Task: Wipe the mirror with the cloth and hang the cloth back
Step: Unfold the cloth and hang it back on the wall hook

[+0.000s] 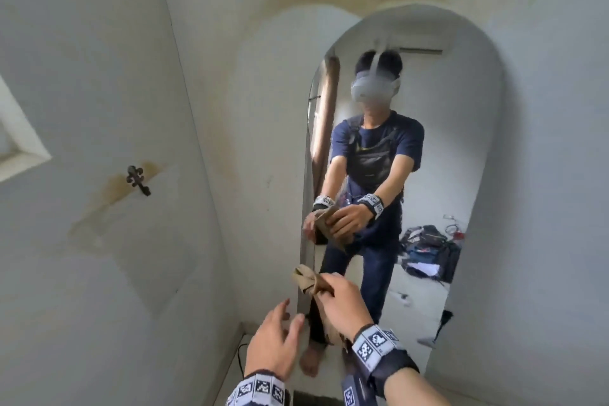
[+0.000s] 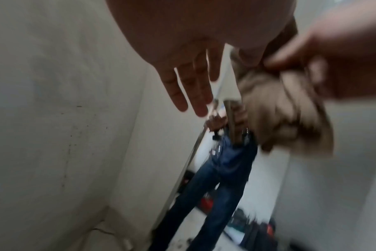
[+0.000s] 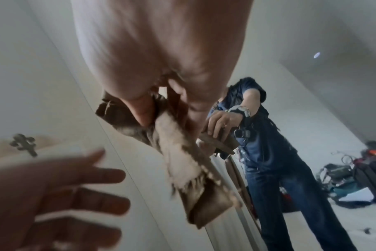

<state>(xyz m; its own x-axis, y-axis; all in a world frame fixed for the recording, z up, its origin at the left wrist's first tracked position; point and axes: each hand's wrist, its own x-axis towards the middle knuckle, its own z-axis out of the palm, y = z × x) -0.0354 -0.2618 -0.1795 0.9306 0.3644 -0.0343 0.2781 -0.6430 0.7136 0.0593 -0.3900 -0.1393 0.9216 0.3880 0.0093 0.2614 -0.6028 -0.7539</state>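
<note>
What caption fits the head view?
Right hand grips the cloth before the mirror; left hand open beside it.

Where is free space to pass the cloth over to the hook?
Free: the bare wall between the hook and the mirror edge, above the open left hand. Crowded: low by the mirror's left edge, where the right hand grips the cloth close to the left hand.

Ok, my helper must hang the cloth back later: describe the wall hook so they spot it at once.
Start at the tall arched mirror, then turn to the white wall left of the corner. The hook is small, dark, ornate metal, sitting on a yellowish stain below the white window frame.
</note>
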